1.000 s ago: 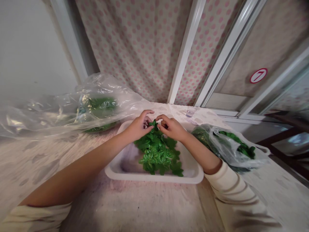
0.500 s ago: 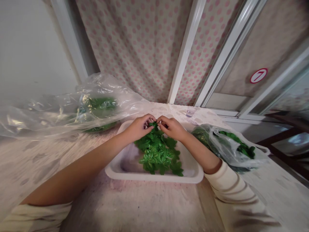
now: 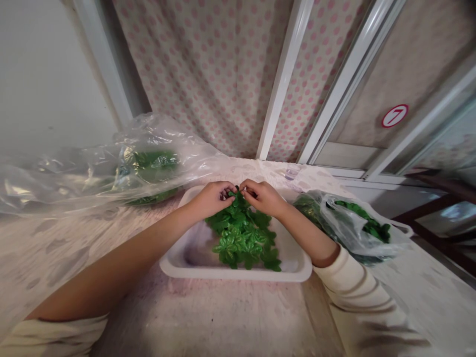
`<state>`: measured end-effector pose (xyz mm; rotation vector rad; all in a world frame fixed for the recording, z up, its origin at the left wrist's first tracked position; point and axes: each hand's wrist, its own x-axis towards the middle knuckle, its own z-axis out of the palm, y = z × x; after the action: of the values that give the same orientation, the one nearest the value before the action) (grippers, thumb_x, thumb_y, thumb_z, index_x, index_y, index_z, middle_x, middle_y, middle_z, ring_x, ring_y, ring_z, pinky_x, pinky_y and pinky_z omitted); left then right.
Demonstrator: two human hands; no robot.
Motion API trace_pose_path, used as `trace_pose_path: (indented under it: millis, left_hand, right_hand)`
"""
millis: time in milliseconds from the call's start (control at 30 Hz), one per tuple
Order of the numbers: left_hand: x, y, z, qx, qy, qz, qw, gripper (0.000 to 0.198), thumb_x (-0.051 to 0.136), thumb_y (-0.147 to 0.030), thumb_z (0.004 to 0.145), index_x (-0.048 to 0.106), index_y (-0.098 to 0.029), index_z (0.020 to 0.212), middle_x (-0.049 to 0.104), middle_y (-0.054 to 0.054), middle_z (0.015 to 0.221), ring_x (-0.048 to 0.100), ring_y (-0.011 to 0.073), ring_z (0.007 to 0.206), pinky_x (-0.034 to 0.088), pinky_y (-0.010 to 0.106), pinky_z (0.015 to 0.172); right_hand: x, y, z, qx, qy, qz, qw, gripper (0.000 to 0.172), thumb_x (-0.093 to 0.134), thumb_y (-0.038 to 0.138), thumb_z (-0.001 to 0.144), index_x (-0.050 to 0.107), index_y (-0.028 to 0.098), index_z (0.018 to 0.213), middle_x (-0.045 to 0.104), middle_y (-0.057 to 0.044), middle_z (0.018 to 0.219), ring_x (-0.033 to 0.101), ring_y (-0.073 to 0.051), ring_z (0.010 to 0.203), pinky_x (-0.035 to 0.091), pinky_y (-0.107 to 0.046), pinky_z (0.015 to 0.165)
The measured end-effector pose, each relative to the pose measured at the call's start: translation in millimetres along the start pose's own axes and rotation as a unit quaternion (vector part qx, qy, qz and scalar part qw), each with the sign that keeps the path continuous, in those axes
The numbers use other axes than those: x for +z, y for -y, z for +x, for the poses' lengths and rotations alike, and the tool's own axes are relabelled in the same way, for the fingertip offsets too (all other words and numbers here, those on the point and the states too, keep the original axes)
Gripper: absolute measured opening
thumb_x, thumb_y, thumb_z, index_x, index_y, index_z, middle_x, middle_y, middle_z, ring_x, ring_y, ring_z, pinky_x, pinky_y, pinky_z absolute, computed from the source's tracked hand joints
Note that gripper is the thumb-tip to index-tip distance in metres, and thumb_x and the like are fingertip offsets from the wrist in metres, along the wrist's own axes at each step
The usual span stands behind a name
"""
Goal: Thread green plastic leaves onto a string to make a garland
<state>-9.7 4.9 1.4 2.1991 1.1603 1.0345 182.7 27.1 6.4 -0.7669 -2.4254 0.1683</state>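
The left hand (image 3: 210, 199) and right hand (image 3: 262, 197) meet above the rear of a shallow white plastic tray (image 3: 234, 274), their fingertips closing from both sides on the top sprig (image 3: 235, 196) of a heap of glossy green leaves (image 3: 241, 238). Each grip is narrow, pinched on the sprig, though the fingers hide its exact contact points. The heap lies in the tray's middle and right, its front leaves just short of the rounded near rim, with white tray floor showing to the left.

Each forearm passes over the tray's side rim; a ribbed cream sleeve (image 3: 357, 292) covers the right arm to the wrist. A crumpled clear plastic bag (image 3: 111, 171) with green leaves inside lies on the mottled bench (image 3: 223, 317) left of the tray. A second translucent bag (image 3: 349, 229), also holding leaves, lies just beside the right rim. Behind the bench hangs a pink-dotted curtain (image 3: 201, 74).
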Motion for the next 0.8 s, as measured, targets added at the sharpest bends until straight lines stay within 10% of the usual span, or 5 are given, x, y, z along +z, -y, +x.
trace_pose_path:
  millis: [800]
  left_hand:
    - [-3.3,2.1,3.3,-0.056,-0.104,-0.016,0.993,0.027,0.044,-0.03,0.082,0.067,-0.017,0.089,0.068,0.004,0.087,0.06,0.017,0.079,0.046,0.029,0.078]
  right_hand:
    - [0.0,-0.6,0.2,-0.011,0.008,0.005,1.0,0.013,0.044,0.017,0.081,0.053,0.018,0.09,0.041,0.007,0.051,0.037,-0.008,0.046,0.026,-0.019,0.052]
